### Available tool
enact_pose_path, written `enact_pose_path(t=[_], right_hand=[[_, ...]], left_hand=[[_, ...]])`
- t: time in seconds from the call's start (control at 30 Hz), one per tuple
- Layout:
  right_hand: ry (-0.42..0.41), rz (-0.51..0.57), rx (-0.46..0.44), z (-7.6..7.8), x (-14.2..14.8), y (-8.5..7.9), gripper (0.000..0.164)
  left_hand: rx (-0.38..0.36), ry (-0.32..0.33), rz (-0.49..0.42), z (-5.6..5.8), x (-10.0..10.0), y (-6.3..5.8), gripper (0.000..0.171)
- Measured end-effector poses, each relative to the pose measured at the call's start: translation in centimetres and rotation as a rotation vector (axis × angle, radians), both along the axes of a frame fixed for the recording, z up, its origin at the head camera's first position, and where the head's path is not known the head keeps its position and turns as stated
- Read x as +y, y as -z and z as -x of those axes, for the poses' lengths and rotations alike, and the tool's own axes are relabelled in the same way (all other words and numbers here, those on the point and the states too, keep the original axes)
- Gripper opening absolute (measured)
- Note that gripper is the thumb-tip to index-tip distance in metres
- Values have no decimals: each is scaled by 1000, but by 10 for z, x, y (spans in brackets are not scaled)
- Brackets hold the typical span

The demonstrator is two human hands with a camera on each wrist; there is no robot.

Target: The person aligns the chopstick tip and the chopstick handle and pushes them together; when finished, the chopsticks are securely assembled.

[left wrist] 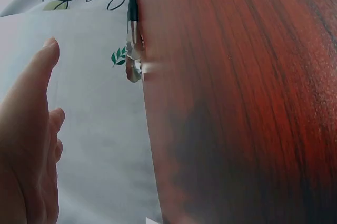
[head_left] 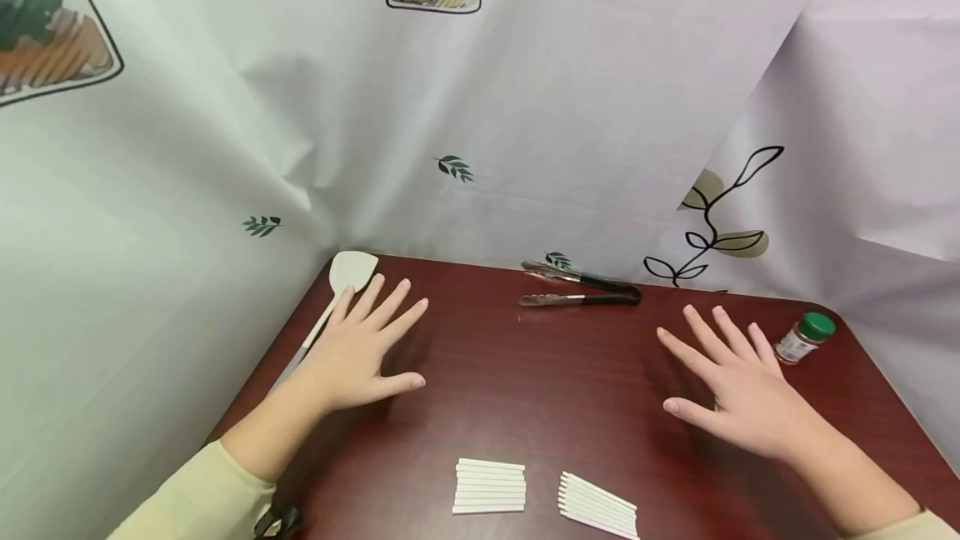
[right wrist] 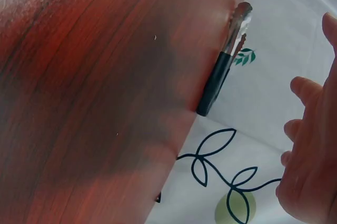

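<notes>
Both hands hover over a dark red wooden table (head_left: 480,373) with fingers spread and nothing in them. The left hand (head_left: 360,352) is nearest a white spatula (head_left: 351,271) with a grey handle, partly hidden behind it at the left edge. On the other side, the right hand (head_left: 742,390) is close to a small jar (head_left: 799,342) with a green lid. Metal tongs (head_left: 581,286) with black handles lie spread at the back edge, between the hands. Nearer the front are two groups of white sticks, one laid straight (head_left: 489,487) and one slanted (head_left: 597,507).
A white curtain (head_left: 525,107) printed with leaves and plants hangs behind the table and along its sides. At the left sleeve (head_left: 202,494) there is a small dark object (head_left: 277,521).
</notes>
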State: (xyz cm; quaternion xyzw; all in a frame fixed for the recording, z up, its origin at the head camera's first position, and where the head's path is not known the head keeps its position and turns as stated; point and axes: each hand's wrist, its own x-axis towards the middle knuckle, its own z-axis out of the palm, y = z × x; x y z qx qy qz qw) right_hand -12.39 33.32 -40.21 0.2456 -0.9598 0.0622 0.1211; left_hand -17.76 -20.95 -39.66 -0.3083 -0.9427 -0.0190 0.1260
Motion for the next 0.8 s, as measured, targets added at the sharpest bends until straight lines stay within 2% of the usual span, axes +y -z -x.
enact_pose_path(t=[0.47, 0.63, 0.8], right_hand=[[-26, -17, 12, 0, -8, 7, 90], [-30, 42, -51, -6, -20, 21, 84], [-28, 173, -126, -16, -41, 37, 71]], left_hand=[[2, 8, 21, -6, 3, 0, 101], [-35, 24, -27, -12, 8, 9, 101], [-103, 54, -96, -21, 19, 24, 96]])
